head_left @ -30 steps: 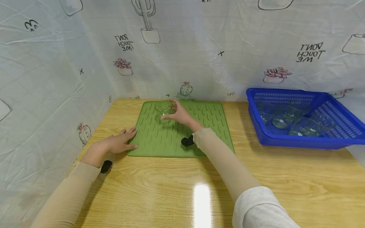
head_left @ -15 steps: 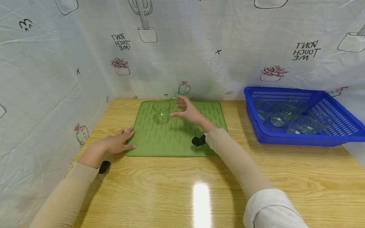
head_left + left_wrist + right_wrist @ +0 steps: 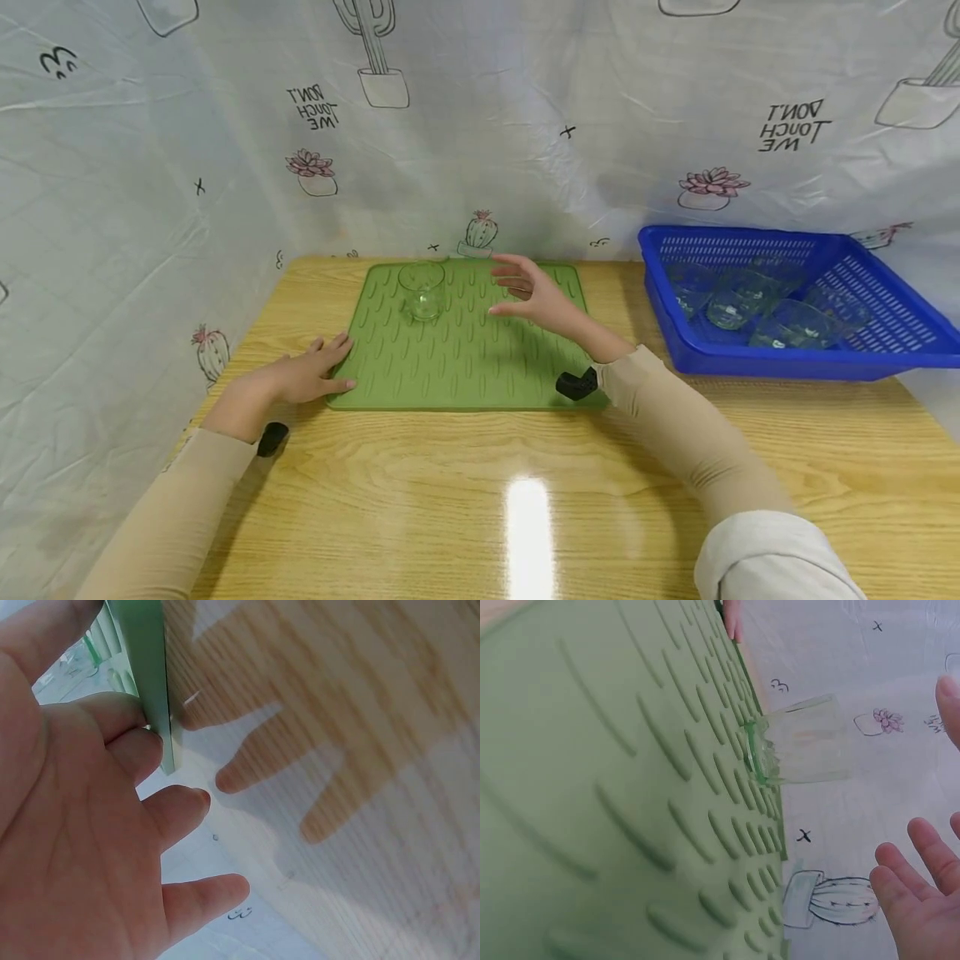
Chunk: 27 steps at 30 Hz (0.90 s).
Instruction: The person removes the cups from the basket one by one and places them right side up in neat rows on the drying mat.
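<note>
Pale sheeting printed with potted cacti and mirrored lettering hangs behind and to the left of a wood-grained surface, on which we see a green ridged mat. One clear glass stands upright on the mat's rear left part, its mouth upward.

We find the person's right grip over the mat, to the right of that glass and clear of it. Thumb and fingers are spread well apart in a wide curve facing the glass, with nothing held between them. From the right wrist we also see the glass apart from the fingers, its thick base against the ridges.

At the mat's left edge we see the left grip, its fingers spread and touching that edge; it has hold of nothing, and the glass is beyond its fingertips, toward the rear. Both forearms wear tan sleeves, with a black device at each wrist.

Off to the right we see a blue slotted basket with several more clear glasses inside, some tilted.
</note>
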Each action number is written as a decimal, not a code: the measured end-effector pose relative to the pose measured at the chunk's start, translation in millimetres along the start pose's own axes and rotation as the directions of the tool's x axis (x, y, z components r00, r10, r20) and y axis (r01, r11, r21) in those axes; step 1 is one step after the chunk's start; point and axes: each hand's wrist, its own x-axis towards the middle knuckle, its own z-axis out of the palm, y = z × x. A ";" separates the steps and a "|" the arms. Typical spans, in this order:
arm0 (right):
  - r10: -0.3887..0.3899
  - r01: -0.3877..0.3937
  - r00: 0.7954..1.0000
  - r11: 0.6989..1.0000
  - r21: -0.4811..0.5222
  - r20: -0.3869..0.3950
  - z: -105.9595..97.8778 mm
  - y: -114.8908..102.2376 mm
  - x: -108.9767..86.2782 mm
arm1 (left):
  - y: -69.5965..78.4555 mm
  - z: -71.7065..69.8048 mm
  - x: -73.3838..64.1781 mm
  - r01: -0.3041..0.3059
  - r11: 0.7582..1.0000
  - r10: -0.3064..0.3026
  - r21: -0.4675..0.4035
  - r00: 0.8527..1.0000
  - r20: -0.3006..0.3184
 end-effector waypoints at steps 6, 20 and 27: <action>-0.050 0.050 0.999 0.999 -0.014 -0.005 -14.2 -10.5 -25.3 | 2.6 3.1 -2.7 0.006 1.000 -0.006 0.000 1.000 0.005; -0.057 0.049 0.998 0.980 -0.191 -0.037 -60.7 -31.9 -78.4 | 7.5 6.1 -5.5 0.008 1.000 -0.008 0.006 1.000 -0.007; -0.091 0.065 0.991 0.968 -0.241 -0.101 -86.8 -34.7 -105.3 | 7.9 7.4 -5.9 0.001 1.000 -0.001 0.007 1.000 -0.008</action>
